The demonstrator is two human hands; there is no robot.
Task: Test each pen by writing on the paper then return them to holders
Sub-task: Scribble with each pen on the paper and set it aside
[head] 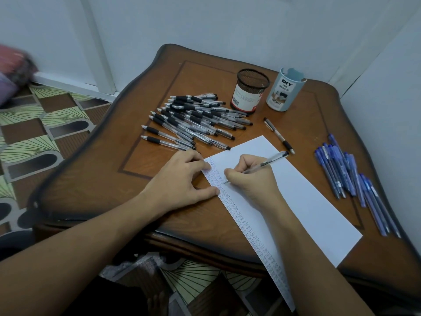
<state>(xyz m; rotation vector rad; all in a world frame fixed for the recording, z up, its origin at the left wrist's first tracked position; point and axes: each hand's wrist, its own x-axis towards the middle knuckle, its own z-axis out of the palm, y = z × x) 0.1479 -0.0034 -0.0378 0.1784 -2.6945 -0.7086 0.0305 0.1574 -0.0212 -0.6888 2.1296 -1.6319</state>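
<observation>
Your right grip (pixel 248 176) is curled tight round a clear pen (pixel 265 164), pinching it low on the barrel. The pen's tip touches the paper (pixel 296 201) just left of your knuckles, and its dark back end sticks out up and to the right, past the back of the grip. The tip sits just beside a column of small blue marks (pixel 248 226). This column runs down the paper's left edge, from above the grip toward you and out over the near edge of the tabletop (pixel 319 115). Your left grip (pixel 180 181) lies just to the left of the right one, flat and relaxed with its fingers spread, holding nothing. Its fingertips and thumb tip rest on the paper's left edge, and its palm rests on the tabletop. Just beyond the left grip's fingers, a heap of black pens (pixel 193 119) lies loose on the tabletop. Beyond the right grip one loose pen (pixel 279 135) lies alone, its tip close to the back end of the pen you hold. Farther back from both grips two holders stand upright side by side, a black mesh holder (pixel 249 91) on the left and a pale blue holder (pixel 286 90) on the right. Well to the right of the right grip, past the paper's far edge, a bunch of blue pens (pixel 348 176) lies in a rough row.
</observation>
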